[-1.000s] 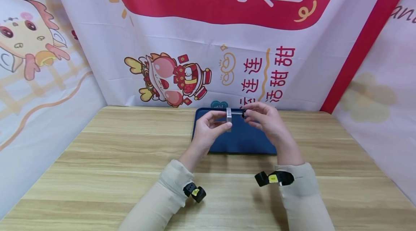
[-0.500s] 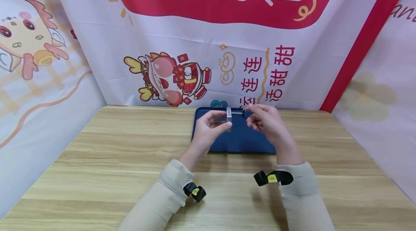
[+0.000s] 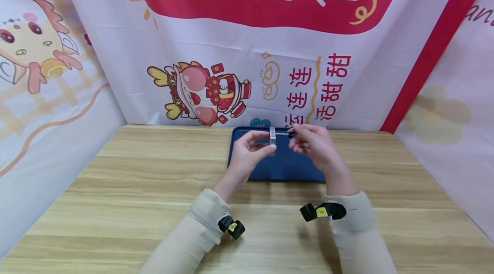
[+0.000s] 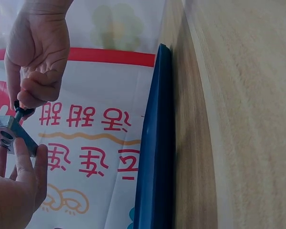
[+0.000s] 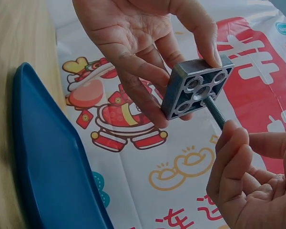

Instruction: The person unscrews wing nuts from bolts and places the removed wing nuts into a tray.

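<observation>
My left hand grips a small square metal block by its edges, above the blue tray. In the right wrist view the block's face shows a round hole at its centre and smaller ones at the corners. A threaded bolt stands out from the central hole. My right hand pinches the bolt's outer end between thumb and finger, its other fingers curled in. The bolt's black head shows at those fingertips in the left wrist view; the fingers hide it in the right wrist view.
The blue tray lies on the wood-grain table, under the hands and near the back edge. Printed cloths hang behind the table and at both sides. Each wrist wears a black strap with a camera.
The right hand's fingers have shifted round the bolt's black head, spreading off it and closing in again. The left hand and the block have hardly moved.
</observation>
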### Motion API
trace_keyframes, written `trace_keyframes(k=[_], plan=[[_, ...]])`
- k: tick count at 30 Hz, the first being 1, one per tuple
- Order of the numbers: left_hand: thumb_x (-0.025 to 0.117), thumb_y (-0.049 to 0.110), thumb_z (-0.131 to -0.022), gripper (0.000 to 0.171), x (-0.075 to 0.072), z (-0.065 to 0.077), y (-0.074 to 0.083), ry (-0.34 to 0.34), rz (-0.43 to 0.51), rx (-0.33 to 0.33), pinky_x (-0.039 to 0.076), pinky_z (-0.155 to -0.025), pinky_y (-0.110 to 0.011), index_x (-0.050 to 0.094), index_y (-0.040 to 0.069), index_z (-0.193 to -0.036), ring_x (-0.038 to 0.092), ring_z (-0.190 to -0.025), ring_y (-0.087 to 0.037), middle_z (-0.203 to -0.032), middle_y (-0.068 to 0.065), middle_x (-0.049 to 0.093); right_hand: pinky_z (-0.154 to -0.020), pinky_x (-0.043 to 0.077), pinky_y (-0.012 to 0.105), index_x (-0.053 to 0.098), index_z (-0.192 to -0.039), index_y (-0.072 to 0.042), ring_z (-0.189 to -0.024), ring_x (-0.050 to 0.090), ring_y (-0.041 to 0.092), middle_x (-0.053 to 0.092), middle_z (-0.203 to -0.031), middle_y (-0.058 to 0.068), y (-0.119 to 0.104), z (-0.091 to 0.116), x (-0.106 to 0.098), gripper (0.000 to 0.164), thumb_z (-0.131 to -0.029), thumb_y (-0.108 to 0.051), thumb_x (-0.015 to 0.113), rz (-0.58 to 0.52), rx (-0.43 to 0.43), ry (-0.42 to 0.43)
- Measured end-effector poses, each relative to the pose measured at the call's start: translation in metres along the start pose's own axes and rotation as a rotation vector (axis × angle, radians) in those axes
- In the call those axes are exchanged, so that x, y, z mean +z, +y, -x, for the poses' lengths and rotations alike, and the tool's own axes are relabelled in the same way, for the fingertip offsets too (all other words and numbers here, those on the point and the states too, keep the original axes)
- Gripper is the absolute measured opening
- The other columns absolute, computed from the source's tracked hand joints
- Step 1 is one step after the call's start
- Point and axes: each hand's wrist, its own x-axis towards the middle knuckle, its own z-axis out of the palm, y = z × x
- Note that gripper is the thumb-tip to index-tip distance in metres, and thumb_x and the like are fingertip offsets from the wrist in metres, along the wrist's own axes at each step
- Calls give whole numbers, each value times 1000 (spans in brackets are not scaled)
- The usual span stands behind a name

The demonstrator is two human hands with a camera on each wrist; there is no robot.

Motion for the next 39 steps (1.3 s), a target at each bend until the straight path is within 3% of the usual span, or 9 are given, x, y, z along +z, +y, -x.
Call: trace_keyframes(k=[16, 22, 29, 39], plan=[[70, 1, -89, 35, 0, 0, 2, 9, -6, -1, 58, -94, -36, 61, 0, -123, 68, -101, -17, -126, -17, 66, -73, 60, 20, 56, -121, 9, -71, 69, 8, 72, -79, -2, 0, -2, -5, 33, -99, -16, 60, -15, -26, -56], [70, 2, -90, 35, 0, -1, 1, 12, -10, -8, 57, -95, -37, 61, 1, -123, 67, -102, -17, -126, -17, 66, -78, 60, 22, 60, -118, 0, -78, 71, 10, 72, -85, -2, -1, -2, -5, 22, -99, -10, 59, 9, -40, -65], [70, 3, -90, 35, -1, -1, 3, 15, -13, -13, 57, -96, -36, 61, 2, -124, 67, -102, -17, -126, -16, 66, -84, 59, 24, 54, -132, 1, -82, 70, 9, 70, -87, -4, 0, -2, -4, 34, -99, -7, 59, 83, -48, -49], [70, 2, -91, 34, -2, -1, 2, 12, -9, -16, 57, -96, -36, 61, 2, -124, 67, -103, -17, -126, -17, 66, -85, 59, 23, 55, -131, 2, -86, 71, 10, 66, -87, -4, 1, -3, -3, 33, -98, -2, 58, 106, -56, -32]])
